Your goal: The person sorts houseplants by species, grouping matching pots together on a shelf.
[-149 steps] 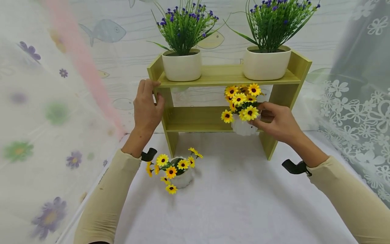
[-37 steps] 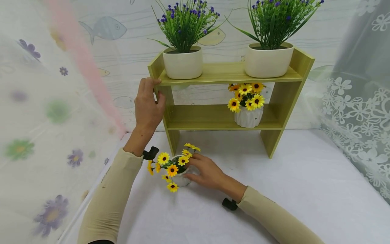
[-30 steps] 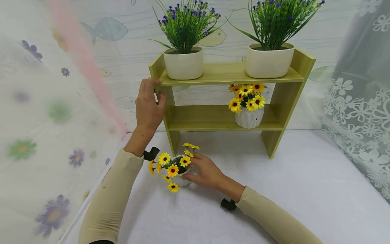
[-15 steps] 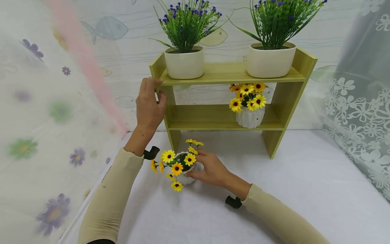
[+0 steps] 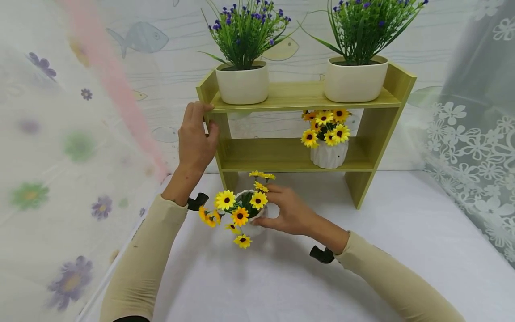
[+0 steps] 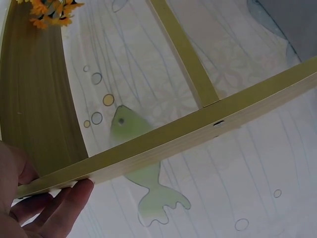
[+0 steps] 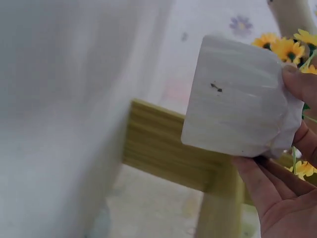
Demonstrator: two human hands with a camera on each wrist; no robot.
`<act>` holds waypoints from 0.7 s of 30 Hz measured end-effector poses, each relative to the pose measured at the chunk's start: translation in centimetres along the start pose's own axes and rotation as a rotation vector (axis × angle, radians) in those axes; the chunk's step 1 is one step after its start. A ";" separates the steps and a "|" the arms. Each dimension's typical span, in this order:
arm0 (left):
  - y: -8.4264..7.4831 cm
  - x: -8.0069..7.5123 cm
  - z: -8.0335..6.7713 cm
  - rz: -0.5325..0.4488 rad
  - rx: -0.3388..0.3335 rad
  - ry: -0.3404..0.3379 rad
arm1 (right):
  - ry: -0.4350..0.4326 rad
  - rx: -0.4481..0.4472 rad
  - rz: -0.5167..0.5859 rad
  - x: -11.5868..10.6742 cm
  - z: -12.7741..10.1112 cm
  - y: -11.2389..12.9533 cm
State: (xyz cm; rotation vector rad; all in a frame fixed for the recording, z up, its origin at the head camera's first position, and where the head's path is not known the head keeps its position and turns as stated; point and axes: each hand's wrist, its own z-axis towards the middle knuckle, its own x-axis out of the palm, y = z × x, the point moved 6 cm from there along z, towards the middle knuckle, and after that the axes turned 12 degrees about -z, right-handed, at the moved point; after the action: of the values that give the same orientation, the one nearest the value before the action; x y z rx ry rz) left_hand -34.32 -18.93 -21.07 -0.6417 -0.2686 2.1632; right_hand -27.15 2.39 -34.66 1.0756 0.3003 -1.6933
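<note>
My right hand [image 5: 291, 212] holds a white flower pot [image 7: 237, 99] of yellow artificial sunflowers by its rim, thumb on one side and fingers on the other. The pot is raised over the white cloth, in front of the lower left of a wooden shelf [image 5: 265, 154]; its sunflowers [image 5: 240, 215] lean out to the left. My left hand [image 5: 197, 138] grips the shelf's left side panel [image 6: 148, 141] near the top board, with the panel's edge between thumb and fingers. On the middle board's right end stands a second white sunflower pot [image 5: 329, 155].
Two larger cream pots, one at left [image 5: 242, 85] and one at right [image 5: 356, 80], stand on the top board with purple-flowered grass. White cloth [image 5: 306, 277] spreads in front of the shelf. Patterned curtains hang at the left, back and right.
Earlier my right hand set one sunflower pot on the middle board, let go and reached left to the other. That pot has since risen off the cloth, slightly rightward. My left hand stayed.
</note>
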 end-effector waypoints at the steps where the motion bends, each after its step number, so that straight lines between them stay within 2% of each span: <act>1: 0.0 0.0 0.0 0.002 0.001 0.000 | -0.009 -0.016 0.000 -0.5 0.2 0.1; 4: 0.1 -0.1 -0.1 0.001 0.001 0.002 | -0.037 -0.043 -0.007 -2.1 0.9 0.3; 12: 0.3 0.0 -0.1 0.014 -0.035 0.018 | -0.091 -0.040 -0.017 -5.7 2.6 -0.6; 21: 0.0 -0.1 0.1 0.015 -0.011 0.008 | -0.102 -0.012 -0.021 -7.7 4.8 -1.4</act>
State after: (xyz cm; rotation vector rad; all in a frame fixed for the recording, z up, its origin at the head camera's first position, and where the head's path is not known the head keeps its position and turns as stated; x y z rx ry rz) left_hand -34.29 -19.01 -20.99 -0.6607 -0.2722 2.1747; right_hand -30.52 4.79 -26.45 0.9766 0.2560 -1.7567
